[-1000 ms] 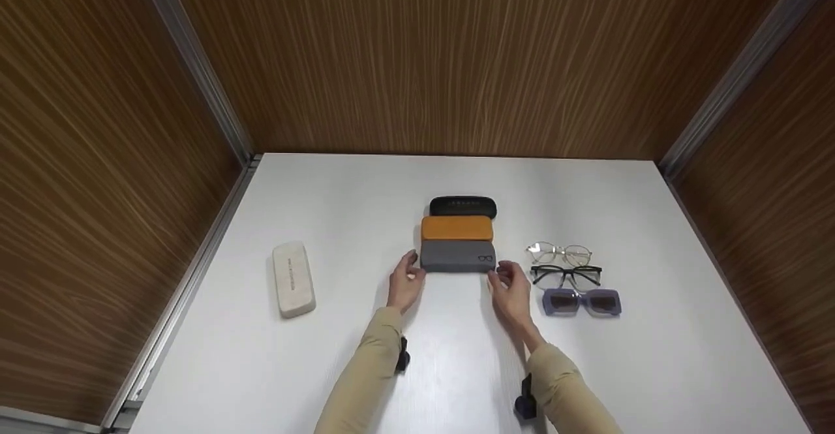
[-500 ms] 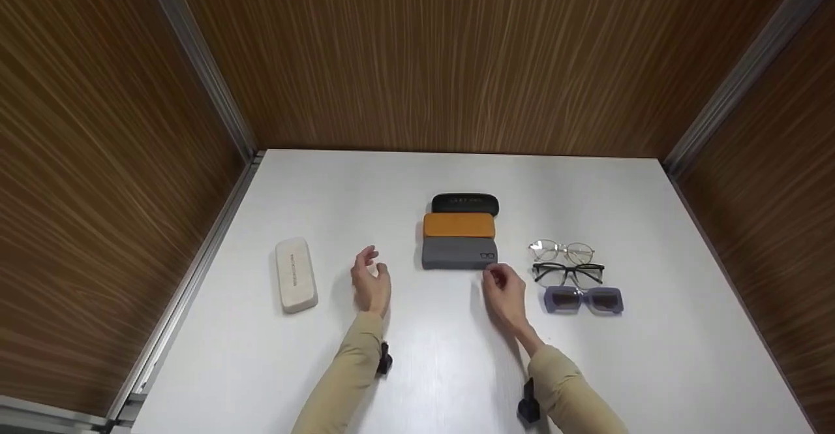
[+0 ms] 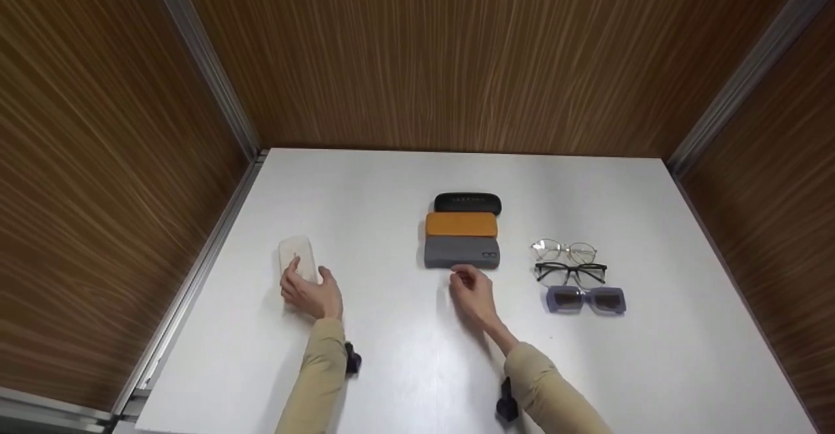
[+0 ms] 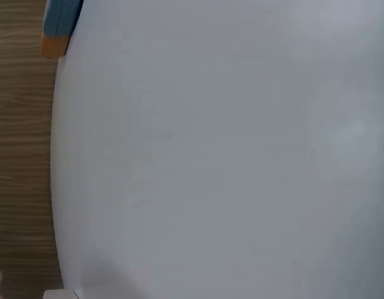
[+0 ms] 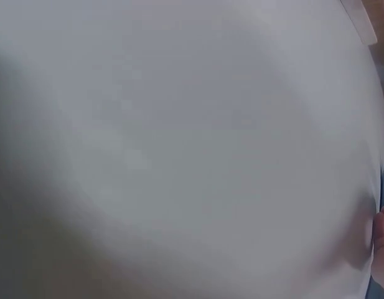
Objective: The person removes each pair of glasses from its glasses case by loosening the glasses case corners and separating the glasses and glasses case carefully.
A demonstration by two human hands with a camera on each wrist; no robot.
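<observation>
A cream glasses case (image 3: 297, 249) lies at the left of the table in the head view. My left hand (image 3: 315, 295) is over its near part, fingers spread across it and the thumb by its right edge. A corner of that case shows at the bottom left of the left wrist view. At the middle lies a grey glasses case (image 3: 456, 252) with a small spectacles mark, just behind an orange case's near side. My right hand (image 3: 475, 295) is loosely curled at the grey case's front edge, holding nothing.
Behind the grey case, an orange glasses case (image 3: 461, 224) and a black glasses case (image 3: 468, 203) complete a row. To the right lie wire-framed glasses (image 3: 580, 252), black-framed glasses (image 3: 593, 267) and purple sunglasses (image 3: 567, 299). Wood-grain panels (image 3: 456, 62) enclose the white table (image 3: 404, 382).
My left hand has left the grey case and moved left to the cream case. The right hand has shifted left along the grey case's front edge.
</observation>
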